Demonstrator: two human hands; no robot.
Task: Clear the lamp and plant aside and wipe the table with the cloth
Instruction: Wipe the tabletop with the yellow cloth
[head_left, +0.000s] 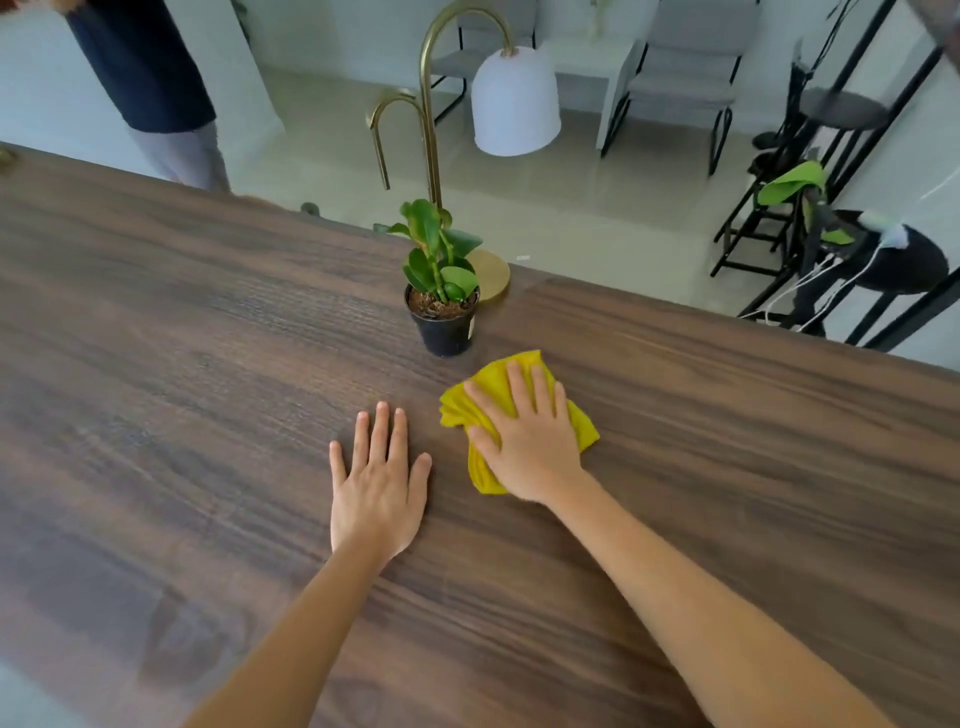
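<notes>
A dark wooden table (182, 364) fills most of the view. A crumpled yellow cloth (493, 387) lies on it, and my right hand (524, 431) presses flat on top of the cloth with fingers spread. My left hand (379, 478) rests palm down on the bare wood just left of the cloth, holding nothing. A small green plant in a black pot (444, 291) stands close behind the cloth. Right behind the plant, at the table's far edge, stands a brass lamp (431, 130) with a round base and a white dome shade.
A person in a dark top (150, 78) stands beyond the table's far left edge. Grey chairs (685, 57) and a white table are on the floor behind. Black metal stools (831, 119) and a green-leaved plant stand at the right.
</notes>
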